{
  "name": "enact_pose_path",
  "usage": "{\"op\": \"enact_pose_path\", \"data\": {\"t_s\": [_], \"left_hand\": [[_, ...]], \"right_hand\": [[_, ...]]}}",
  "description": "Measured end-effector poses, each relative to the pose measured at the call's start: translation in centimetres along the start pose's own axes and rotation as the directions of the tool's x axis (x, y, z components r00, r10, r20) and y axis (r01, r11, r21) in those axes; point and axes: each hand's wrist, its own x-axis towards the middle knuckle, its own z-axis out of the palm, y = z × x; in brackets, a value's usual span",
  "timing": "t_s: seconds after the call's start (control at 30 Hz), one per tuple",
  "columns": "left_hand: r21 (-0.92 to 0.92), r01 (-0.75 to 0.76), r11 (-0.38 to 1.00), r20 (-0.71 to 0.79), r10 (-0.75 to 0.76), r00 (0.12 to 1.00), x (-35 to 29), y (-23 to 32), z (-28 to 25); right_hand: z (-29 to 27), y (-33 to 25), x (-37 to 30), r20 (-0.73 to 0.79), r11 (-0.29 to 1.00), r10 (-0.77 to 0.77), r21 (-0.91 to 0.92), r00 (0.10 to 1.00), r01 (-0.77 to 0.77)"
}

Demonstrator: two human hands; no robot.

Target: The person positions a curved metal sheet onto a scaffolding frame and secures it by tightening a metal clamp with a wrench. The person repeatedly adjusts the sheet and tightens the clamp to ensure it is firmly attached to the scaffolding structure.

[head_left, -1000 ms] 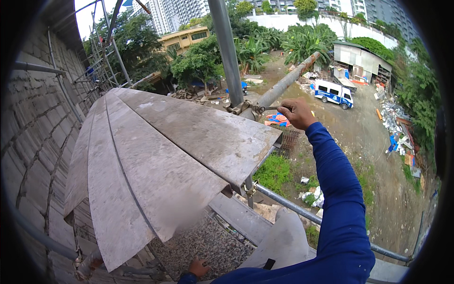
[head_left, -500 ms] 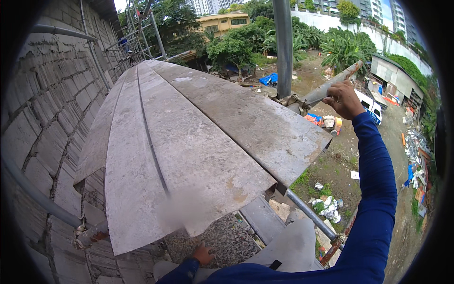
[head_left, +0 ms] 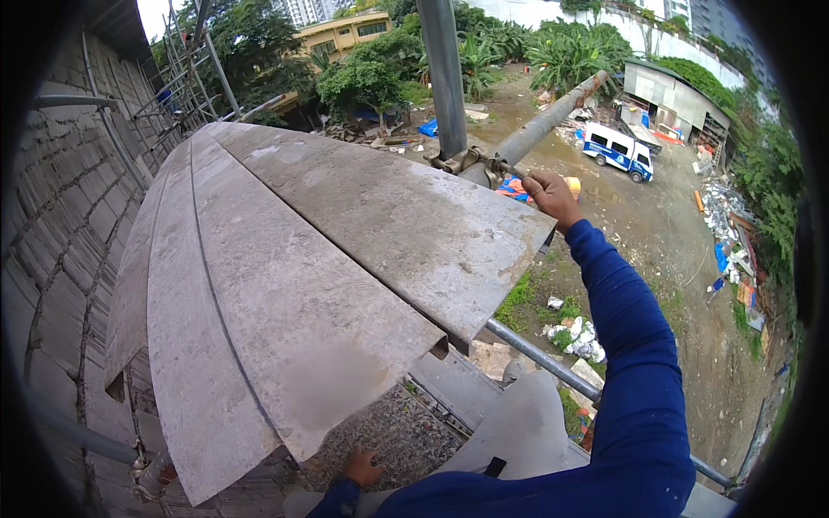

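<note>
My right hand (head_left: 555,198) is closed around the end of a short metal rod (head_left: 515,173) that juts from a pipe clamp (head_left: 494,170). Most of the rod is hidden in my fingers, so its exact kind does not show. The clamp sits where a grey horizontal pipe (head_left: 553,121) meets an upright scaffold pole (head_left: 443,86), just past the edge of the metal planks (head_left: 294,250). Low in the view, my left hand (head_left: 363,470) holds nothing, fingers apart, over a rough gravelly surface (head_left: 393,436) beside the plank ends.
A block wall (head_left: 65,224) runs along the left. Another scaffold pipe (head_left: 544,358) passes below the planks on the right. Far below lies a dirt yard (head_left: 665,233) with a white and blue van (head_left: 617,151), a shed (head_left: 669,97) and heaped debris (head_left: 730,224).
My right hand has left the horizontal pipe and come inward to the rod at the clamp. The whole view has shifted, bringing the van into sight. My left hand stays low.
</note>
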Motion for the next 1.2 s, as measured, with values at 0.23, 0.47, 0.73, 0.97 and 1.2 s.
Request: {"op": "enact_pose_path", "data": {"t_s": [0.23,0.47,0.73,0.97,1.2], "left_hand": [[-0.027,0.029,0.999,0.019,-0.029,0.999,-0.4,-1.6,0.1],[0.011,0.131,0.991,0.095,-0.132,0.987,0.0,-0.5,-0.4],[-0.103,0.144,0.984,0.158,-0.127,0.979,-1.9,1.3,-1.5],[-0.065,0.016,0.998,0.045,-0.013,0.999,-0.2,-1.4,-0.1],[-0.058,0.06,0.997,0.07,-0.056,0.996,-0.6,0.1,-1.2]], "right_hand": [[14.1,-12.2,-6.4,0.071,0.072,0.678,0.984,0.732,-0.162],[11.5,-8.2,-6.6,-0.433,0.757,0.421,0.651,0.797,-0.046],[0.3,-2.1,-2.2,-0.202,0.993,-0.034,-0.117,0.979,0.01],[-9.0,-8.2,4.5,0.112,0.683,-0.384,-0.634,0.916,0.363],[-10.3,-13.3,8.8,0.382,0.456,-0.429,-0.691,0.819,0.561]]}}
